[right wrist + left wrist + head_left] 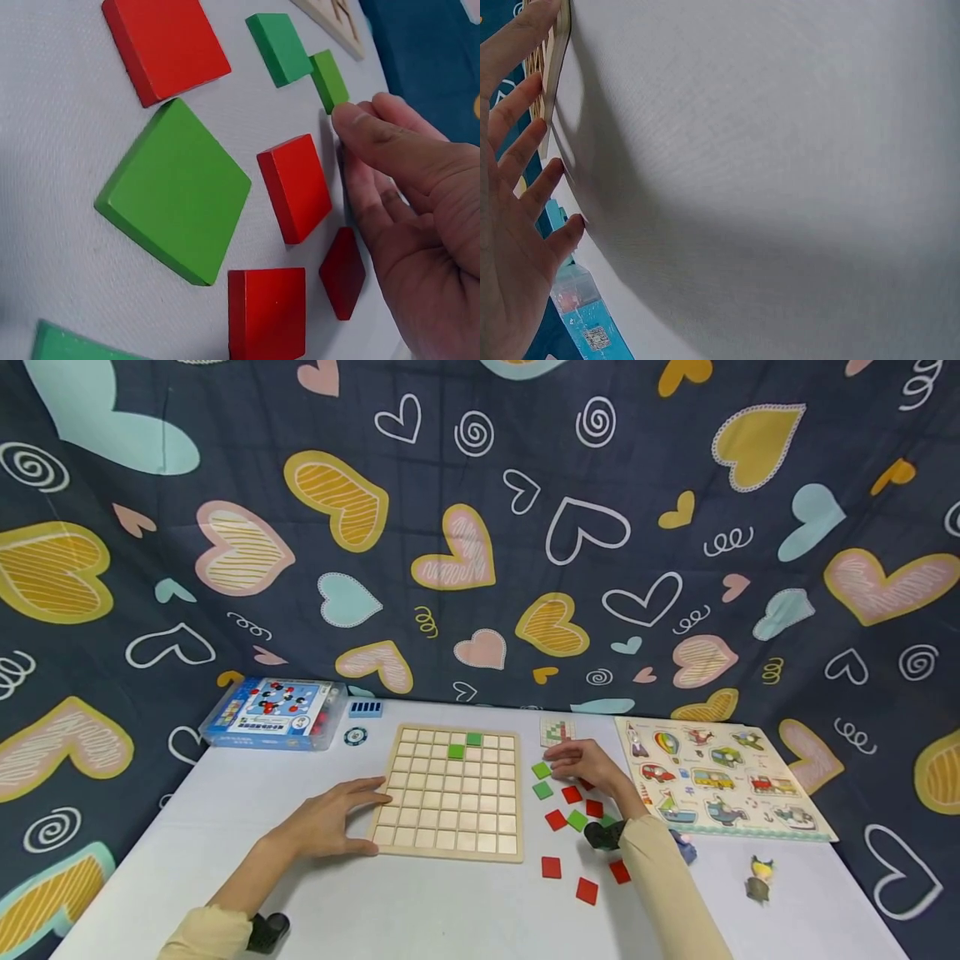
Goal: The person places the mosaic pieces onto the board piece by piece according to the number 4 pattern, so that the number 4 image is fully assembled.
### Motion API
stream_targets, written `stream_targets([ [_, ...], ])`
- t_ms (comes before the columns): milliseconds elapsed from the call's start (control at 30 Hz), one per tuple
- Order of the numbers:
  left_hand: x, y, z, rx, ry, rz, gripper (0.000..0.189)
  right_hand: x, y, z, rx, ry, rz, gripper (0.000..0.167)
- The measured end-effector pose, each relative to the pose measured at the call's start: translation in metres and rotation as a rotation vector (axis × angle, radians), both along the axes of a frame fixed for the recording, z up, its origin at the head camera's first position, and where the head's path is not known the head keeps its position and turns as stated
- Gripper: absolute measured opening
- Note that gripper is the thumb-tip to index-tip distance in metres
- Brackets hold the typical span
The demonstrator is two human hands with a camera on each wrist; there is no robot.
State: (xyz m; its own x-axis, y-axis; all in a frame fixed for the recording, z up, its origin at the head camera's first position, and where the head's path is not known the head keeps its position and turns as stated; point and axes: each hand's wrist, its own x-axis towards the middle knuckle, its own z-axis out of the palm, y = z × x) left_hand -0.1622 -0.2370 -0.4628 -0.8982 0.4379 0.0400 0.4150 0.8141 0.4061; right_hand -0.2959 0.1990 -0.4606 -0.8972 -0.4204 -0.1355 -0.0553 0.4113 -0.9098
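A wooden grid board (pixel 450 853) lies mid-table, with a light green tile (pixel 456 752) and a darker green tile (pixel 475 739) in its upper cells. My left hand (pixel 322 818) rests at the board's left edge, thumb and fingers spread against the frame. To the board's right, my right hand (pixel 588 764) reaches over loose tiles. Its thumb and fingertips are at a light green square tile (pixel 330 81), which lies on the table. Close by are a darker green tile (pixel 279 49), a red tile (pixel 295 189) and another green tile (pixel 176 193).
A small pattern card (pixel 557 731) lies behind the right hand. The picture puzzle board (pixel 720 777) is at right, with a small figurine (pixel 759 881) before it. A plastic box (pixel 273 714), a blue block (pixel 365 707) and a round chip (pixel 356 737) stand back left.
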Motion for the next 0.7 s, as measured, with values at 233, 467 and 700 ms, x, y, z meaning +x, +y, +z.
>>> stream_targets([
  [233,-0.0004,-0.0002,-0.0012,-0.004,0.000,-0.001,0.073,-0.0021,-0.0049,-0.0022,0.067,-0.006,-0.036,0.030],
  [467,0.0014,0.0003,-0.0009,0.001,-0.001,0.006,0.073,-0.0013,-0.0088,-0.0044,0.084,0.007,-0.040,0.028],
  [700,-0.0005,0.0005,-0.0012,-0.008,0.003,0.009,0.073,0.0007,-0.0078,-0.0059,0.051,0.018,-0.028,0.028],
])
